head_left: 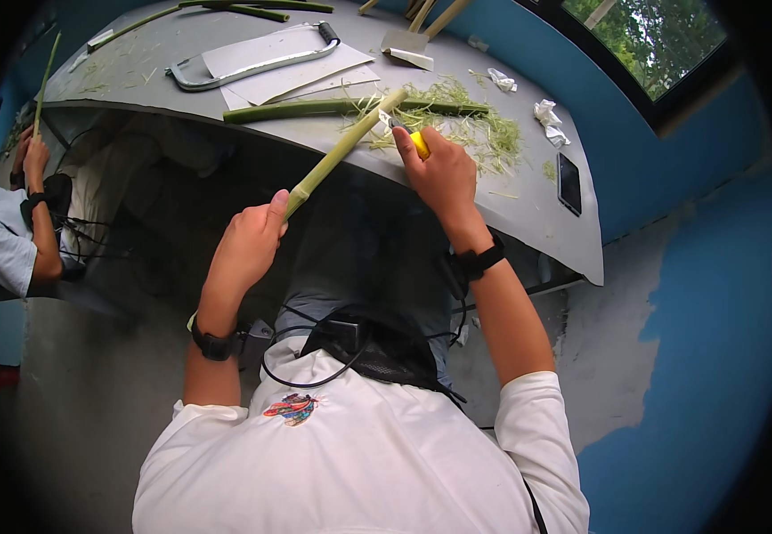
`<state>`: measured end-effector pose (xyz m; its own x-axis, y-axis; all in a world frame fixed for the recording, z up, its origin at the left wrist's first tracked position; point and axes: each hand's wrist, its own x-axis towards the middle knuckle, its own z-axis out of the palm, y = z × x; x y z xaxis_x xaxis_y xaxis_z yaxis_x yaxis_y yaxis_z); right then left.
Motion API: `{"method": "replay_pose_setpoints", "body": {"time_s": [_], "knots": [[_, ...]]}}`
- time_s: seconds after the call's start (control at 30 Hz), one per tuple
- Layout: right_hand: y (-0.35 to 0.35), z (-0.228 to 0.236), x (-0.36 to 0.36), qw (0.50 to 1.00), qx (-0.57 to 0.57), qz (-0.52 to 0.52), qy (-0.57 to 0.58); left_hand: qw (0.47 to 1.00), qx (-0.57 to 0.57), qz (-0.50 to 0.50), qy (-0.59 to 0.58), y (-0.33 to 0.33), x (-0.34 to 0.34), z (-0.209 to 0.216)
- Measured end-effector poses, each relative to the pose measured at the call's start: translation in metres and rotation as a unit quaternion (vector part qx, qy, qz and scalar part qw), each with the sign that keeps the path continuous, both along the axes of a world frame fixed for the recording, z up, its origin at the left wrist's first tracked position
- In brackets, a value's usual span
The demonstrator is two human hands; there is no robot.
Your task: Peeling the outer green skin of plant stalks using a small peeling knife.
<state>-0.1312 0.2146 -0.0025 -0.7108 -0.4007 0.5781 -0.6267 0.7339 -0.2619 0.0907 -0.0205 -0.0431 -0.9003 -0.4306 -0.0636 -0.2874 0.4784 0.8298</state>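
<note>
A pale green bamboo stalk [337, 153] slants up and away from me, its far end over the table's front edge. My left hand [250, 238] is wrapped round its near end. In my right hand [442, 169] is a knife with a yellow handle [419, 144]; its blade lies against the stalk near the far end and is partly hidden by fingers and shavings. Behind the stalk, a darker green bamboo stalk [301, 109] lies along the front of the table. Thin green shavings [484, 133] are heaped around and beyond my right hand.
On the grey table [546, 233] are a hacksaw [257, 73] on white paper sheets [306, 78], a phone [569, 184], crumpled tissues [550, 122] and more green stalks [257, 7]. At left, a seated person [12, 227] holds a thin green stick [48, 84].
</note>
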Motion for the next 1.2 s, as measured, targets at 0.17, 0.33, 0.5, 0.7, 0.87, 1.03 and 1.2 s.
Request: {"method": "replay_pose_setpoints", "body": {"time_s": [0.17, 0.33, 0.5, 0.7, 0.87, 1.03, 1.2], "knots": [[0.002, 0.004, 0.001, 0.999, 0.002, 0.031, -0.012, 0.99, -0.128, 0.017, 0.051, 0.019, -0.022, 0.0], [-0.001, 0.001, 0.0, 1.0, -0.001, 0.007, -0.012, 0.982, -0.18, 0.032, 0.036, 0.029, -0.023, 0.008], [-0.002, 0.001, -0.001, 1.0, 0.009, -0.027, -0.009, 0.981, -0.189, 0.035, 0.027, 0.029, -0.014, 0.013], [-0.003, -0.002, -0.005, 0.999, -0.004, -0.049, -0.005, 0.981, -0.19, 0.044, 0.011, 0.027, -0.006, 0.012], [-0.001, -0.005, -0.007, 0.997, -0.03, -0.077, 0.011, 0.987, -0.157, 0.039, 0.01, 0.014, 0.005, 0.005], [0.0, -0.001, 0.003, 1.0, -0.004, -0.015, 0.013, 0.996, -0.08, 0.015, 0.031, 0.008, -0.011, 0.0], [0.0, 0.001, 0.003, 1.0, -0.006, 0.024, 0.008, 0.998, 0.019, -0.018, 0.063, 0.009, -0.053, -0.005]]}}
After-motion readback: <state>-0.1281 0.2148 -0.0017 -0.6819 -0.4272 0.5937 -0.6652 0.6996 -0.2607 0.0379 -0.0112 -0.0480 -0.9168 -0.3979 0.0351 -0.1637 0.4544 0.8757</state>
